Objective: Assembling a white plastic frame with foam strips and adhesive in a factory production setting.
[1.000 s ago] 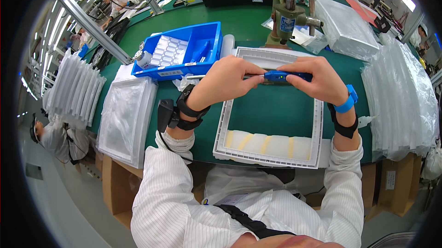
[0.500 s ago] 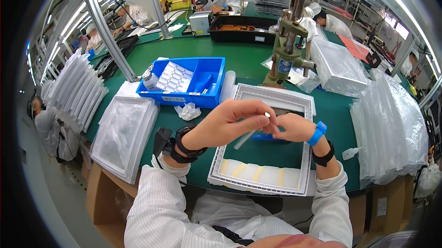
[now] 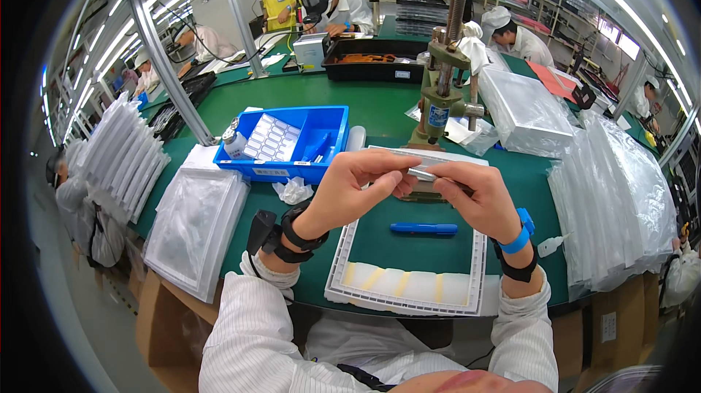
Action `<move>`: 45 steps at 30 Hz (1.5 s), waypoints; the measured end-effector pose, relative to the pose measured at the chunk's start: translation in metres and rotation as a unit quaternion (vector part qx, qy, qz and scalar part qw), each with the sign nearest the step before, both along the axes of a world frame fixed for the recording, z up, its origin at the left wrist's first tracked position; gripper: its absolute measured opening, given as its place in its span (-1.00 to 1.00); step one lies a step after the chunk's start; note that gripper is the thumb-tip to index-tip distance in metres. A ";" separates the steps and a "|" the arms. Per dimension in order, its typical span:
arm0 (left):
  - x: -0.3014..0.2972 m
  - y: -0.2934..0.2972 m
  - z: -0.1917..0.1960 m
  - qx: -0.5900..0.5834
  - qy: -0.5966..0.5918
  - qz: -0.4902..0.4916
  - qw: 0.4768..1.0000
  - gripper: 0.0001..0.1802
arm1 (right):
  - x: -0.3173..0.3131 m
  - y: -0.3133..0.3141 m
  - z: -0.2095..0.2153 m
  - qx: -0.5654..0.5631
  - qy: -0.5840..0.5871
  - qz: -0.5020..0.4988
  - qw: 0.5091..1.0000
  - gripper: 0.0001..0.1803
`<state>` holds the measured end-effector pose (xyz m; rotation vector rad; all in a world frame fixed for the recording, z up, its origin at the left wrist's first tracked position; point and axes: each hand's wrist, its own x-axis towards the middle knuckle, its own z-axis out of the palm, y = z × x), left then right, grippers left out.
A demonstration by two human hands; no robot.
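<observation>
1. At the far left I see a row of bagged white panels (image 3: 120,148) standing on edge along the green surface (image 3: 343,105).
2. Just right of them lies a flat stack of bagged white sheets (image 3: 193,229), near the front edge of the surface.
3. Behind that stack sits a blue bin (image 3: 288,146) with a sheet of white labels and a small bottle (image 3: 235,143) at its left corner; a crumpled white wipe (image 3: 293,191) lies just in front of it.
4. My left hand (image 3: 361,189), with a black strap on the wrist, is raised above the tray, thumb and fingers pinched on the left end of a thin clear strip (image 3: 423,172).
5. The strip runs across between both hands, held up over the far edge of the white tray (image 3: 478,276).
6. A blue pen-like tool (image 3: 423,229) lies loose on the green surface inside the tray's frame, below the hands and touching neither.
7. Pale yellow and white pads (image 3: 405,283) sit in a row along the tray's near edge.
8. My right hand (image 3: 475,196), with a blue wristband, grips the strip's right end between thumb and fingers.
9. Behind the hands stands a green hand press (image 3: 442,94).
10. At the right, clear bagged stacks (image 3: 617,203) pile up along the surface.
</observation>
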<state>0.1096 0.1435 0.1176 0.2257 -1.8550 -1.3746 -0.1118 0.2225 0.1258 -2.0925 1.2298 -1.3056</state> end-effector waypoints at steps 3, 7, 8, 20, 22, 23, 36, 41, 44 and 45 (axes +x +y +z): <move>-0.005 -0.003 0.003 -0.043 -0.035 0.056 0.997 -0.71 | -0.005 0.001 0.004 -0.014 0.058 -0.015 0.998 -0.80; -0.006 -0.003 0.005 -0.179 -0.066 0.133 0.973 -0.74 | -0.005 0.001 0.005 -0.007 0.077 -0.027 0.997 -0.81; -0.005 -0.002 0.007 -0.188 -0.076 0.130 0.970 -0.74 | -0.004 0.002 0.005 -0.015 0.075 -0.035 0.996 -0.81; -0.014 0.005 -0.011 -0.238 -0.070 0.117 0.962 -0.77 | 0.013 0.009 0.000 0.056 0.087 -0.033 0.994 -0.88; -0.014 0.004 -0.011 -0.270 -0.070 0.121 0.952 -0.79 | 0.013 0.008 -0.001 0.043 0.058 -0.008 0.997 -0.89; -0.014 0.005 -0.012 -0.269 -0.071 0.122 0.953 -0.79 | 0.013 0.008 0.000 0.045 0.058 -0.006 0.997 -0.89; -0.007 0.013 -0.006 -0.169 -0.097 0.038 0.980 -0.80 | 0.006 0.009 0.011 0.126 0.054 0.108 0.985 -0.90; -0.010 0.011 -0.009 -0.055 -0.085 -0.051 0.994 -0.84 | -0.007 0.002 0.006 0.107 0.062 0.158 0.980 -0.91; -0.011 0.001 -0.012 -0.026 -0.045 -0.036 0.998 -0.88 | -0.009 0.003 0.002 0.089 0.060 0.235 0.966 -0.92; -0.010 -0.005 -0.012 -0.021 -0.005 0.001 1.000 -0.91 | -0.009 0.005 0.002 0.105 0.051 0.313 0.942 -0.91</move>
